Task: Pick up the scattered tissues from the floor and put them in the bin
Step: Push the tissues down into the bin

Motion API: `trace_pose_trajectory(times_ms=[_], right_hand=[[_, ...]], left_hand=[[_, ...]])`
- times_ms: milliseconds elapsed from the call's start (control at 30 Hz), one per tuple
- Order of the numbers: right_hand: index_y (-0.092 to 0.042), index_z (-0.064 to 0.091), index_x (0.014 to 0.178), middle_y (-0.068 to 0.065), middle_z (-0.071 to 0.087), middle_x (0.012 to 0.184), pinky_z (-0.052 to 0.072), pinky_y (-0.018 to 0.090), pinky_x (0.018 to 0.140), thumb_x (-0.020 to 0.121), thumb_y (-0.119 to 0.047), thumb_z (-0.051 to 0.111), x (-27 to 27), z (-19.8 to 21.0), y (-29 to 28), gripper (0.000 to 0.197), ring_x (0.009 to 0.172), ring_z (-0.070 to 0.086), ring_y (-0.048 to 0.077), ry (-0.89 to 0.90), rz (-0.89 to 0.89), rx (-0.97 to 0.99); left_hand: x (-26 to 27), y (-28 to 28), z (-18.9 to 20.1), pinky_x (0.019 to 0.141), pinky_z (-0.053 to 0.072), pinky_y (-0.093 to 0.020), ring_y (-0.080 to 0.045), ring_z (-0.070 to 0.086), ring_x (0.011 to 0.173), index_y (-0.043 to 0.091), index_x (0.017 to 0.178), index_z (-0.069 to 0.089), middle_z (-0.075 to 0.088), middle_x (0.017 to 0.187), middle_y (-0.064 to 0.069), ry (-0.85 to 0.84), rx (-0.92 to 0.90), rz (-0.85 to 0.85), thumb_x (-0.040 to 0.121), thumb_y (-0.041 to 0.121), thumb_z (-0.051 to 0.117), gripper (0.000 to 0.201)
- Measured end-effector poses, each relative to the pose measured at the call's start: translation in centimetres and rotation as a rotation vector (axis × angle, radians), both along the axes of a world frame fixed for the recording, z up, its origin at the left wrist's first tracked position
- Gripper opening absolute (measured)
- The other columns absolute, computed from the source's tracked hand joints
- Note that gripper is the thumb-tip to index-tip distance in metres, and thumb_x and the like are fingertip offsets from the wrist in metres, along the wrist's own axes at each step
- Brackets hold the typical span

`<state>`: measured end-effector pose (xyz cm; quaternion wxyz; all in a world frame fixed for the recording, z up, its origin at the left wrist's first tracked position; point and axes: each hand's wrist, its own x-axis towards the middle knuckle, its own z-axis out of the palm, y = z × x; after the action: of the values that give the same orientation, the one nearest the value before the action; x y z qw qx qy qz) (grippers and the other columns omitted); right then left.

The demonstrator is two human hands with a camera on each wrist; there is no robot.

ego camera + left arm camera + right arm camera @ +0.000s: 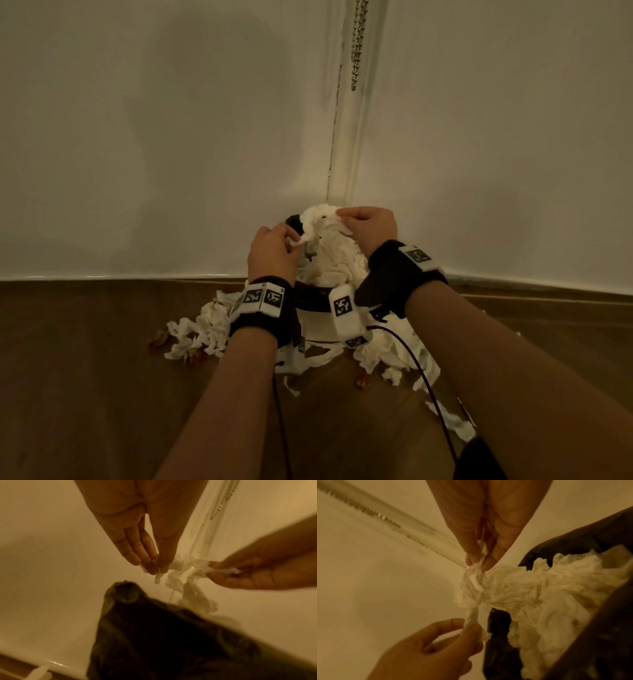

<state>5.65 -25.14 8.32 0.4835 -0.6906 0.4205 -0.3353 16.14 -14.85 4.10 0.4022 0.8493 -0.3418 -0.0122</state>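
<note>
Pinching one tissue [322, 222] between them: left hand [272, 251] nipping its lower-left end, right hand [368, 228] its upper-right end, long axis slanting across, directly over the bin [313, 298] in the corner, heaped with paper. Needing only a straight drop, each hand about equally near; more tissues [202, 330] lying on the floor [102, 377] around the base. Bin's mouth mostly hidden by wristbands and paper, wrist views blurred and dim.

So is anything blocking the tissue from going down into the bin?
Yes. The bin is already heaped above its rim with tissues. The tissue pinched by the left hand and right hand sits above that heap.
</note>
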Motion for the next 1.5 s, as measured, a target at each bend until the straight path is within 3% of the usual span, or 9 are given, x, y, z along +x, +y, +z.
trace_pose_trajectory(times_ms=[133,233,333,400,667,867,1133,1333,1500], right_hand=[[0.0,0.066,0.111,0.015,0.062,0.118,0.041,0.025,0.091,0.095,-0.01,0.042,1.0,0.1,1.3,0.031,0.111,0.056,0.027,0.459,0.26,-0.311],[0.0,0.052,0.127,0.02,0.051,0.13,0.033,0.04,0.106,0.096,-0.009,0.037,1.7,-0.7,2.3,0.035,0.124,0.045,0.035,0.711,0.475,-0.317],[-0.017,0.029,0.144,0.016,0.03,0.15,0.018,0.05,0.114,0.093,-0.01,0.043,2.2,-1.8,2.4,0.054,0.14,0.023,0.035,0.79,0.566,-0.235],[-0.021,0.026,0.145,0.014,0.027,0.152,0.019,0.05,0.114,0.091,-0.011,0.047,2.3,-2.1,2.3,0.059,0.141,0.021,0.034,0.82,0.592,-0.256],[-0.014,0.034,0.144,0.01,0.036,0.147,0.026,0.035,0.113,0.092,0.0,0.037,1.2,-0.3,2.1,0.053,0.135,0.034,0.027,0.597,0.493,-0.299],[-0.015,0.046,0.135,0.011,0.043,0.137,0.034,0.035,0.108,0.09,0.0,0.038,0.4,-0.6,2.3,0.048,0.126,0.043,0.025,0.541,0.428,-0.34],[-0.018,0.062,0.114,0.01,0.053,0.121,0.041,0.043,0.099,0.091,-0.011,0.042,-1.1,-2.4,2.4,0.032,0.112,0.05,0.028,0.396,0.122,-0.394],[-0.017,0.064,0.105,0.007,0.058,0.11,0.04,0.028,0.088,0.09,-0.012,0.045,-1.8,-2.6,4.1,0.025,0.104,0.052,0.023,0.304,0.083,-0.468],[-0.016,0.062,0.095,-0.007,0.056,0.074,0.042,0.018,0.063,0.09,-0.019,0.049,-1.8,-3.3,7.2,0.015,0.066,0.051,0.007,0.181,0.133,-0.438]], left_hand=[[-0.2,-0.6,-1.2,0.076,0.043,-0.03,-0.027,0.058,0.089,0.021,0.104,0.065,0.05,0.106,-0.006,-0.112,0.283,-0.092,0.09,0.018,0.056,0.017],[-0.6,-1.1,-1.4,0.087,0.04,-0.034,-0.027,0.057,0.093,0.019,0.104,0.066,0.056,0.107,-0.008,-0.24,0.434,-0.161,0.093,0.016,0.046,0.024],[-1.1,-1.3,-1.4,0.094,0.03,-0.036,-0.02,0.059,0.092,0.023,0.099,0.063,0.063,0.093,0.001,-0.305,0.536,-0.155,0.09,0.014,0.043,0.024],[-1.3,-1.2,-1.3,0.094,0.026,-0.04,-0.02,0.059,0.092,0.026,0.104,0.06,0.064,0.088,0.004,-0.296,0.521,-0.118,0.09,0.016,0.042,0.025],[-1.7,-0.1,-0.5,0.096,0.023,-0.04,-0.019,0.055,0.104,0.03,0.119,0.051,0.058,0.111,0.003,-0.147,0.247,-0.054,0.09,0.015,0.042,0.034],[-2.3,1.3,-0.8,0.09,0.031,-0.038,-0.021,0.056,0.096,0.025,0.111,0.051,0.056,0.107,0.002,-0.103,0.02,0.029,0.093,0.019,0.04,0.022],[-3.3,4.1,-3.0,0.088,0.041,-0.04,-0.02,0.058,0.083,0.027,0.102,0.045,0.047,0.093,0.009,0.003,-0.069,0.112,0.09,0.021,0.049,0.014],[-4.4,5.8,-4.3,0.088,0.043,-0.039,-0.02,0.058,0.088,0.025,0.106,0.047,0.056,0.1,0.002,0.088,-0.076,0.155,0.089,0.019,0.049,0.018],[-4.7,7.3,-5.8,0.09,0.045,-0.043,-0.02,0.056,0.092,0.022,0.103,0.049,0.053,0.098,0.004,0.134,-0.047,0.2,0.089,0.018,0.047,0.015]])
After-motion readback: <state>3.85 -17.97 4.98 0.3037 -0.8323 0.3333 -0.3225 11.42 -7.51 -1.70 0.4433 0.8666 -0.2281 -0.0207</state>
